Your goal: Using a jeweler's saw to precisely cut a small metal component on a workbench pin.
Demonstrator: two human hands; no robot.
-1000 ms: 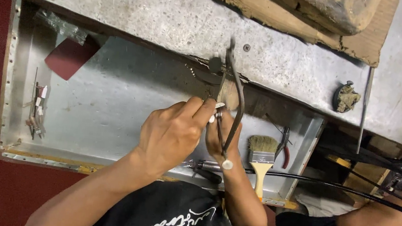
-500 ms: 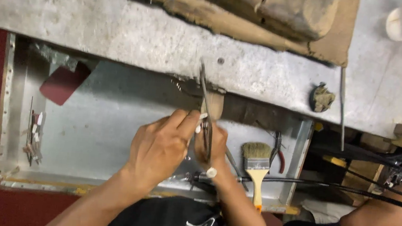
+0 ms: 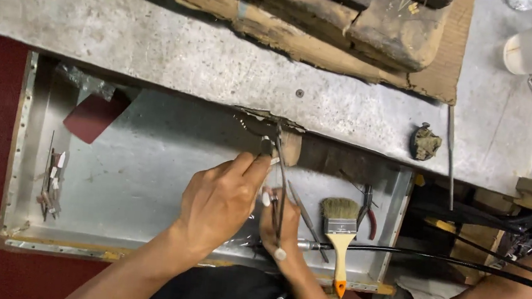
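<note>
Both hands meet over the middle of a shallow metal tray (image 3: 120, 174) below the grey workbench (image 3: 160, 35). The left hand (image 3: 222, 204) has its fingers curled, the fingertips pinching something small near the wooden peg (image 3: 291, 147) at the far edge; what it pinches I cannot tell. The right hand (image 3: 278, 225) is closed around a thin saw frame (image 3: 281, 183), which stands almost upright against the peg. Just right of the hands lie a paintbrush (image 3: 339, 231) and red-handled pliers (image 3: 368, 211). A red sheet (image 3: 93, 116) lies far left.
</note>
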